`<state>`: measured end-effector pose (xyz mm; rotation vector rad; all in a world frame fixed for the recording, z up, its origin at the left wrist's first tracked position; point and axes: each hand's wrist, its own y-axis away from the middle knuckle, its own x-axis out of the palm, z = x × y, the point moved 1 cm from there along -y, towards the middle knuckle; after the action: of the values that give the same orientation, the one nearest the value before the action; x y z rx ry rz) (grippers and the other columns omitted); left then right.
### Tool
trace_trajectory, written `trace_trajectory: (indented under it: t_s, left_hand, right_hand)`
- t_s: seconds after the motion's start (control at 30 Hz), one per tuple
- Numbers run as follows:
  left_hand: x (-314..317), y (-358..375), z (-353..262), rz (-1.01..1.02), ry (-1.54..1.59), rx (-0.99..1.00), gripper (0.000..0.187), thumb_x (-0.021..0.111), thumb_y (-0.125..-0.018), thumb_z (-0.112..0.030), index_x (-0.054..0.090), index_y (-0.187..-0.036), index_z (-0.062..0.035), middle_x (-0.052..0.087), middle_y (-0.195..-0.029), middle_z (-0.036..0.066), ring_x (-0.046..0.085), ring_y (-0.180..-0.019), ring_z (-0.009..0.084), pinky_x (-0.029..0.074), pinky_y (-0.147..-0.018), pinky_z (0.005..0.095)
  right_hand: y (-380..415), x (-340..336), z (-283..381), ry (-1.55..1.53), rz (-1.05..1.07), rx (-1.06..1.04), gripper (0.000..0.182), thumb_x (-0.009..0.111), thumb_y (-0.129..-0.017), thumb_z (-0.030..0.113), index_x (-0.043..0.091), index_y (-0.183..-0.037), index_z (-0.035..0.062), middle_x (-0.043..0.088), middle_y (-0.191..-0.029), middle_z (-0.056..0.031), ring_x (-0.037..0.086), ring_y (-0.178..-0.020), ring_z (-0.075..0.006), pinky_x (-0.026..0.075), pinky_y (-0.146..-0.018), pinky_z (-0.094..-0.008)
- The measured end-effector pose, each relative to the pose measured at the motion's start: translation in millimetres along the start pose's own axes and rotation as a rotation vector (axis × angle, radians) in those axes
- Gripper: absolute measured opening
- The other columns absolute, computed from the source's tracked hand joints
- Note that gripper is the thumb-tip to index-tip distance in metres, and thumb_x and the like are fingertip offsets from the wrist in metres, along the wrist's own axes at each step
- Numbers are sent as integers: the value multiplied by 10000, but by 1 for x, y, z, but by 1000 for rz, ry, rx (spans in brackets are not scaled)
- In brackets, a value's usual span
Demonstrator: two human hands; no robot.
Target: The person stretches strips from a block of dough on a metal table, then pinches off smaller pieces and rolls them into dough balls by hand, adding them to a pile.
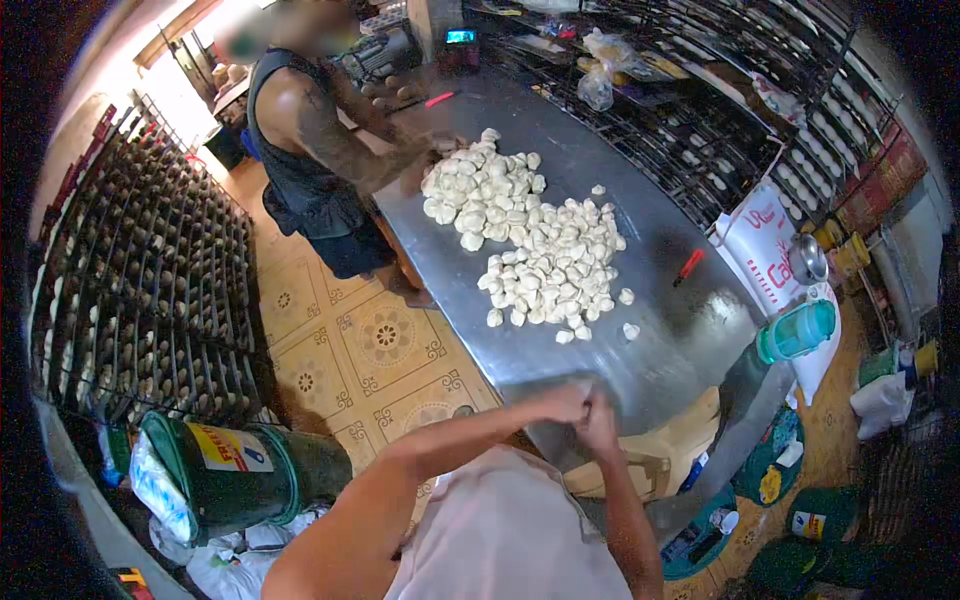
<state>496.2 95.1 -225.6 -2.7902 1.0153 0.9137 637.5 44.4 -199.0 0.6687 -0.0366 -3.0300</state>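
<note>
My left hand [566, 403] and my right hand [598, 428] meet over the near edge of the metal table [440, 262]. Both are closed, fingers curled and touching each other; anything between them is hidden and slightly blurred. Past them, a large pile of small white dough pieces [555, 265] spreads over the middle of the table, apart from my hands. One loose dough piece [631, 331] lies at the pile's near right. Farther right rests a tool with an orange-red handle [690, 263].
A co-worker [315, 150] stands at the table's left, hands at the pile's far end. Racks of dough pieces [150, 270] line the left wall. Green drums [215, 465] stand at lower left. A white sack [760, 245], metal bowl [808, 258] and turquoise container [797, 332] are at right.
</note>
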Motion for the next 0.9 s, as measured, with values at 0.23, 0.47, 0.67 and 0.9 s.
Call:
trace_trajectory:
  t_s: [0.23,0.47,0.67,0.9]
  left_hand:
    - [27,15,-23,-181,-234,-274,385,542,-973,-327,707,-872,5,707,-916,262,698,-850,439,552,-780,519]
    - [-22,2,-25,-301,-169,-233,456,459,-1020,-389,689,-902,-14,715,-959,241,695,-885,436,550,-793,533]
    - [-17,-41,6,-632,-163,-154,432,533,-985,-391,600,-1184,-13,655,-1150,293,637,-1047,467,536,-829,536]
    - [71,-24,56,-62,19,57,349,638,-826,-338,695,-936,-11,694,-904,272,660,-890,485,539,-797,523]
  right_hand:
    - [14,9,-55,318,125,273,254,651,-863,174,599,-1037,-5,662,-1027,-304,648,-950,-502,511,-778,-549]
    - [-4,-2,-2,450,291,-33,213,624,-888,205,639,-970,9,674,-874,-280,653,-867,-504,517,-733,-555]
    - [7,-7,38,470,97,-120,222,653,-876,196,646,-1016,24,655,-798,-262,632,-786,-508,504,-707,-564]
    - [18,2,-80,388,-60,-450,323,653,-873,152,576,-1164,35,644,-777,-258,611,-750,-517,491,-676,-567]
